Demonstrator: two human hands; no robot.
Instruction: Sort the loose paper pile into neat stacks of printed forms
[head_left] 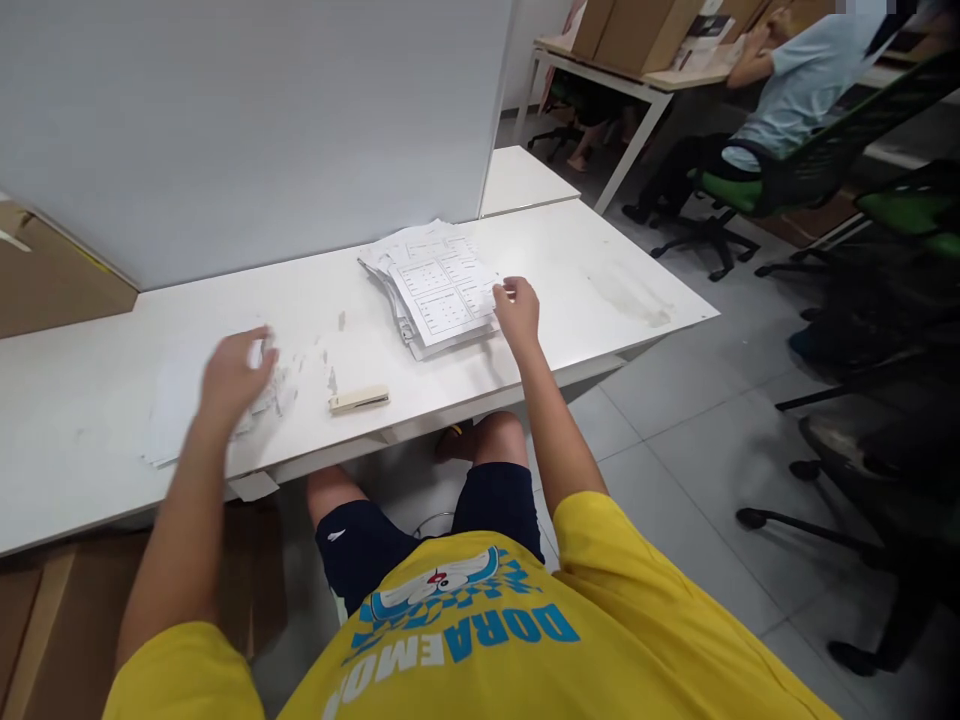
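My right hand pinches the right edge of the top printed sheet on a loose stack of papers lying on the white table. My left hand rests on a second, paler pile of sheets at the table's left, fingers curled down onto it; it looks slightly blurred. A cream stapler lies between the two piles, near the front edge.
A white partition stands behind the table. Cardboard leans at the left. To the right are green office chairs; a seated person works at another desk at the back right.
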